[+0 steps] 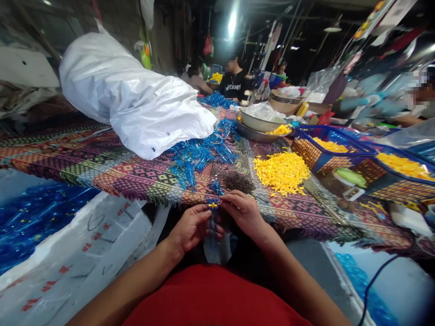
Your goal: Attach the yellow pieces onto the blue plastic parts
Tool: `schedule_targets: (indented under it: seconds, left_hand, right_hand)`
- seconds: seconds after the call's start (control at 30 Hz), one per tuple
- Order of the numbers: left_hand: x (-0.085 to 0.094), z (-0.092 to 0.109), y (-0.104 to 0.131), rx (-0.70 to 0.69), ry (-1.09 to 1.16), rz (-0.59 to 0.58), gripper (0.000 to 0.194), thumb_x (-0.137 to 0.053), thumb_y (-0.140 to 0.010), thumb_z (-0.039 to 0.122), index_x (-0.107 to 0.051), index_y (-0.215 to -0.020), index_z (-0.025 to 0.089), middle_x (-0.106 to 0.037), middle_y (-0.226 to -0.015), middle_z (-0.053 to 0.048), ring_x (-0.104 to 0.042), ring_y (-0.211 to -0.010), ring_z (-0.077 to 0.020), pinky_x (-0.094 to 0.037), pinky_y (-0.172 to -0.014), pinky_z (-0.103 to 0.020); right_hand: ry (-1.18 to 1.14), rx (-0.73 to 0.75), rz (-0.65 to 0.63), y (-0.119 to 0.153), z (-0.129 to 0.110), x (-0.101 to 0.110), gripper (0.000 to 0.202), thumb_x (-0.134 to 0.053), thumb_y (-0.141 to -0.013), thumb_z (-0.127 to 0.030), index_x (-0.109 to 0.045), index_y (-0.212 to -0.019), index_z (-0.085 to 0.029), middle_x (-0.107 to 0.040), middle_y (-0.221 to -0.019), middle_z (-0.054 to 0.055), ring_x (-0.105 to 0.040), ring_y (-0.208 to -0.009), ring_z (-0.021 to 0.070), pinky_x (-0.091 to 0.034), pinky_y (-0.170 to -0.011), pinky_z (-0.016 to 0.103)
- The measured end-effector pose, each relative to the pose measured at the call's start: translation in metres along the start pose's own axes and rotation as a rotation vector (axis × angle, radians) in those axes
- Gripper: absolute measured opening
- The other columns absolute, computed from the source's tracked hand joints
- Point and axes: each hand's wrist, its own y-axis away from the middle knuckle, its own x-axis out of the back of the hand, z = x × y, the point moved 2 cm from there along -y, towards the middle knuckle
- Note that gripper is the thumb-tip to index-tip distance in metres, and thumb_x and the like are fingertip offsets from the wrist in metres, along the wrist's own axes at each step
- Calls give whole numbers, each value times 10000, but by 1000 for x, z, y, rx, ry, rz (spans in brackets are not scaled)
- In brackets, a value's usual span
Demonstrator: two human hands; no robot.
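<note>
A clear blue plastic piece [213, 226] with a small yellow part [212, 206] across its top is held upright at the table's front edge. My left hand [195, 226] is closed round the blue piece from the left. From the right, the fingertips of my right hand [243, 210] pinch together beside the yellow part; what they hold, if anything, is too small to make out. Just beyond my hands lie a pile of small dark bits [239, 181] and a heap of blue plastic pieces [193, 158]. A yellow heap [281, 173] of small parts is to the right.
A large white sack [136, 95] lies on the patterned cloth [136, 181]. Stacked metal bowls [261, 131] and blue baskets [340, 154] with yellow parts stand right. White boxes [98, 240] with blue pieces flank me below. Several people sit beyond the table.
</note>
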Motion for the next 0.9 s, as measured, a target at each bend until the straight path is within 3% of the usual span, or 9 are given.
schedule_targets:
  seconds: [0.33,0.57,0.9]
  left_hand:
    - [-7,1,-3,2,17,-83,240,-619,-742,166,-586,-977,124,-669,-761,-77,-666,-618,-236,-529,-600,-389]
    - [-3,-1,-3,20,50,-64,200,-613,-744,157,-591,-939,118,-668,-718,-70,-660,-585,-223,-526,-574,-361]
    - [2,-5,-2,32,78,-36,171,-605,-740,159,-566,-901,115,-652,-712,-65,-654,-588,-222,-529,-542,-351]
  right_hand:
    - [4,106,-8,4,-1,-8,159,-511,-854,-215,-668,-874,-197,-590,-816,49,-578,-734,131,-477,-641,242]
    - [85,205,-13,8,2,-12,162,-495,-863,-193,-650,-909,-188,-588,-809,56,-568,-724,132,-473,-623,242]
    - [82,170,-53,9,5,-19,172,-489,-863,-204,-651,-918,-192,-594,-810,57,-570,-720,135,-477,-629,250]
